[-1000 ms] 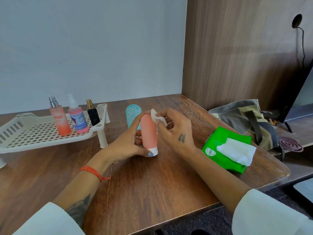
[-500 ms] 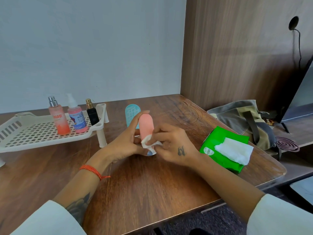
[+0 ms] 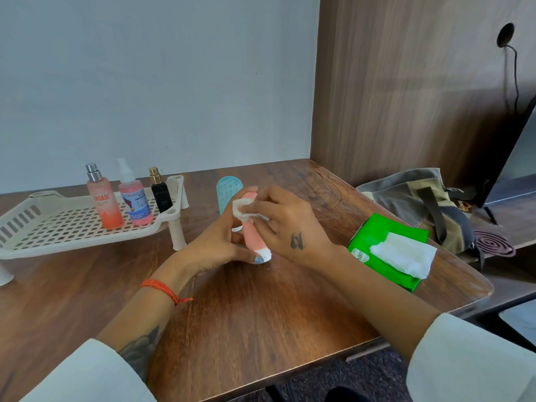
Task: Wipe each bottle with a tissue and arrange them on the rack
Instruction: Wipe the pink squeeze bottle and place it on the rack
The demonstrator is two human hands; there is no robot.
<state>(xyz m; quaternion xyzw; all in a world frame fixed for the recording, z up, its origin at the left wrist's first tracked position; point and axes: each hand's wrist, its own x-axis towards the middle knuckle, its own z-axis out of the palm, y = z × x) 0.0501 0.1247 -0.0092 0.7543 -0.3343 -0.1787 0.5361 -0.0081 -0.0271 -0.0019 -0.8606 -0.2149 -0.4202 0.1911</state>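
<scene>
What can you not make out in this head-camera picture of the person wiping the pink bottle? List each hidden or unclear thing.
1. Pink squeeze bottle with white cap: its upper end, behind the white tissue and right hand.
2. Teal ribbed bottle: its lower half, behind both hands.
3. Cream perforated plastic rack: its left end, cut off by the frame edge.
4. Small black bottle with gold cap: label too small to read.

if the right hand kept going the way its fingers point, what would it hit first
The right hand points left and away, pressing a tissue on the pink bottle. Past that, probably the teal bottle standing just behind, though depth is unclear.
</scene>
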